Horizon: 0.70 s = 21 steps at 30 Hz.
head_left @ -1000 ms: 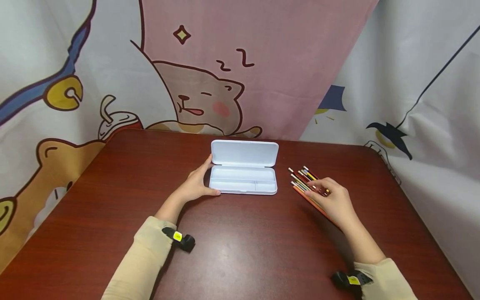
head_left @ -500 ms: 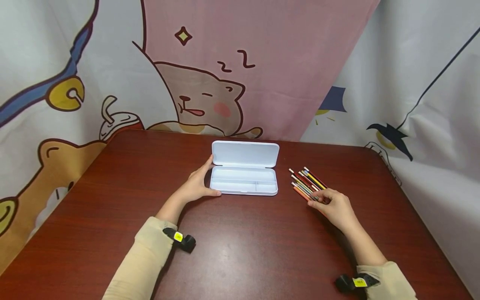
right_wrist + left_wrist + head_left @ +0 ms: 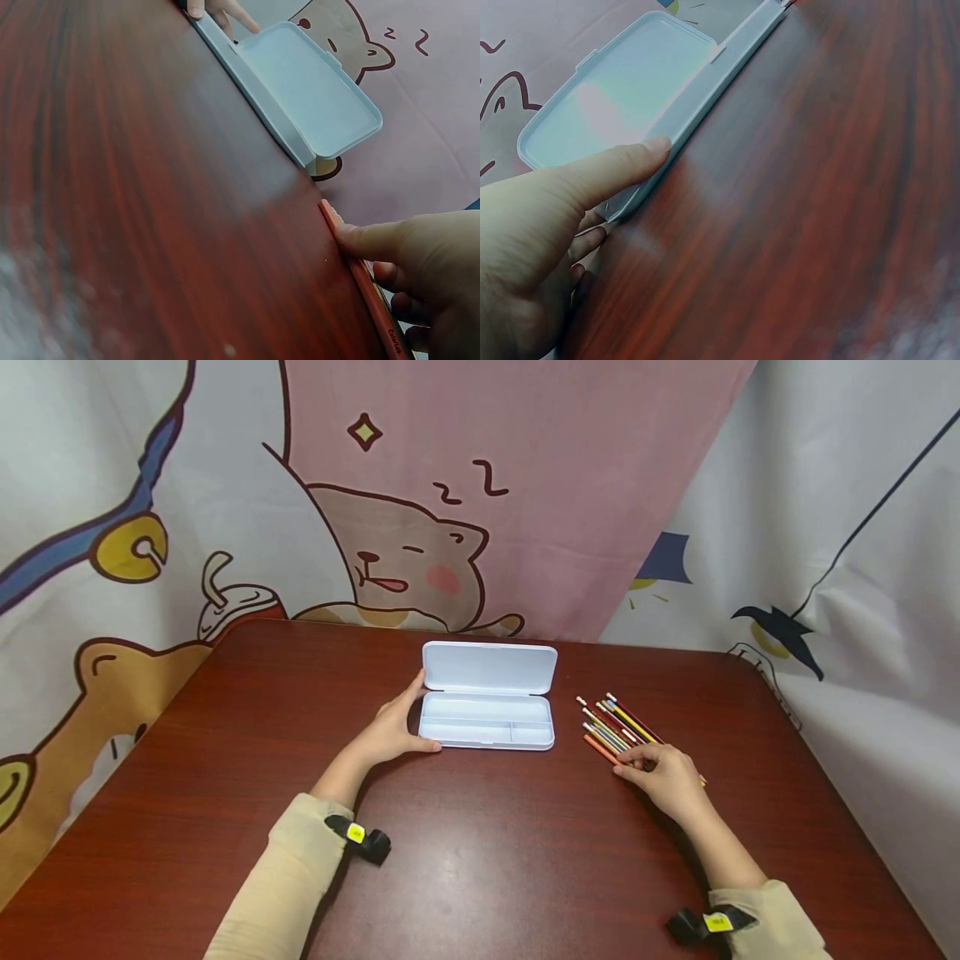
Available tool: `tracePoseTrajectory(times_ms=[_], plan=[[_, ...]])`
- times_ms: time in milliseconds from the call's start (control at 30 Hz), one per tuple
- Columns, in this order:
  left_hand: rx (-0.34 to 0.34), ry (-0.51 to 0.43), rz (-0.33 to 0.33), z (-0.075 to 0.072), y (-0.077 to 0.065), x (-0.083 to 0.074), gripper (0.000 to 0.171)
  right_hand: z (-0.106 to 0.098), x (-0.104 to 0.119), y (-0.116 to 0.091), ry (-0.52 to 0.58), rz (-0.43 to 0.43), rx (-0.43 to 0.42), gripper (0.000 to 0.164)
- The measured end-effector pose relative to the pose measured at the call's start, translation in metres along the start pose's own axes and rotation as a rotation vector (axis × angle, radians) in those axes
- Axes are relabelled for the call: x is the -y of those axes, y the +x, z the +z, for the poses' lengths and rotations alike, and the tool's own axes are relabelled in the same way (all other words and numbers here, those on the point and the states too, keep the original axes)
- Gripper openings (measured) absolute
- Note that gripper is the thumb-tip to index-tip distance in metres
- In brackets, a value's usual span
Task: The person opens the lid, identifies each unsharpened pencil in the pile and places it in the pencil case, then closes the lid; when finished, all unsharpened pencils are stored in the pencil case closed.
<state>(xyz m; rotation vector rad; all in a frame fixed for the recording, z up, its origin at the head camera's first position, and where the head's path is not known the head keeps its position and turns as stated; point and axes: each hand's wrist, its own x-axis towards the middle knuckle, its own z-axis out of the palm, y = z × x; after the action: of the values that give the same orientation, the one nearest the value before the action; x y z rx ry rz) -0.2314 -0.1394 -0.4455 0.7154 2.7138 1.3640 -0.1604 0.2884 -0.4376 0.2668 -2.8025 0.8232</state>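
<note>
Reddish-brown, wood-grained worktop (image 3: 465,860), glare on its near middle. On its right half lay a loose bundle of pencils (image 3: 611,732), slanted, several white-tipped ends toward the far left. Orange pencil (image 3: 364,289) on the near side of the bundle. Right hand (image 3: 670,781) pinched the bundle: thumb against the orange pencil, other fingers curled along the far side; how many pencils were caught could not be told. Left of the bundle, apart from it, sat a white case (image 3: 463,735), open, lid (image 3: 490,667) raised at the rear. Inside: one long rear compartment, front strip split into a long left part and a short right one. Left hand (image 3: 385,733) gripped the case's left end, thumb on the front wall, fingers toward the back. Beige sleeves (image 3: 292,868) covered both forearms; black device with yellow label at each wrist. Behind hung printed cloth (image 3: 585,485): pink panel, sleeping cartoon animal.
</note>
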Motion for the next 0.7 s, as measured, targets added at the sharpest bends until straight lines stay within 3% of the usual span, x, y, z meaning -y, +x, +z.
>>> tracePoseTrajectory(times_ms=[500,700], plan=[[0.003,0.0,-0.012,-0.0012,-0.0007,-0.0021,0.123,0.0052,0.0009,-0.0025,-0.011,-0.004,-0.044,0.007],[0.006,-0.004,-0.021,-0.0013,-0.0009,-0.0012,0.122,0.0063,0.0015,-0.0023,-0.019,-0.055,-0.084,0.006]])
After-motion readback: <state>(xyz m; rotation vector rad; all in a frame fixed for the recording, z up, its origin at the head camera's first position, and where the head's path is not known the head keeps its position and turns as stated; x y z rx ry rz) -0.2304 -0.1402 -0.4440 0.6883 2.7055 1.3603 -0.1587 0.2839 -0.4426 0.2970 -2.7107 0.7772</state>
